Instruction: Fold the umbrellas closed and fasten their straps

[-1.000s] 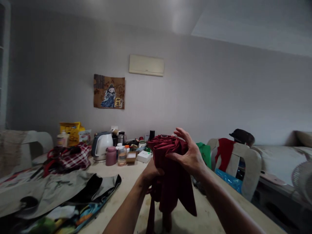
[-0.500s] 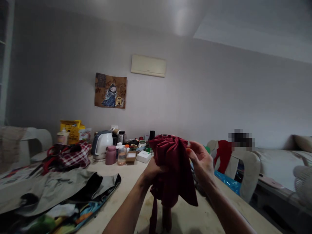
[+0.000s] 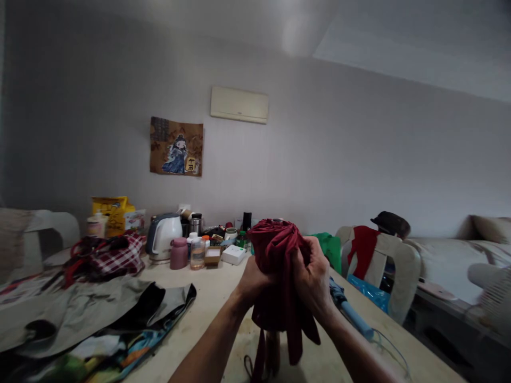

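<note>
A dark red folding umbrella (image 3: 275,250) stands upright over the table, its cloth bunched and its handle pointing down. My left hand (image 3: 252,282) is closed around the gathered cloth from the left. From the right, my right hand (image 3: 311,276) is wrapped over the same folds, fingers pressed on the cloth. Both hands meet at the middle of the bundle. Loose flaps and a strap hang below them.
The beige table (image 3: 215,298) carries grey and black cloth (image 3: 99,314) at left, a plaid bag (image 3: 107,255), a white kettle (image 3: 162,236), bottles and small boxes at the back. A blue umbrella (image 3: 351,314) lies at right. A chair with red clothing (image 3: 383,260) stands beyond.
My right hand was open beside the umbrella cloth, then pinched a fold; now it has closed over the bundle next to my left hand, and the cloth is gathered tighter.
</note>
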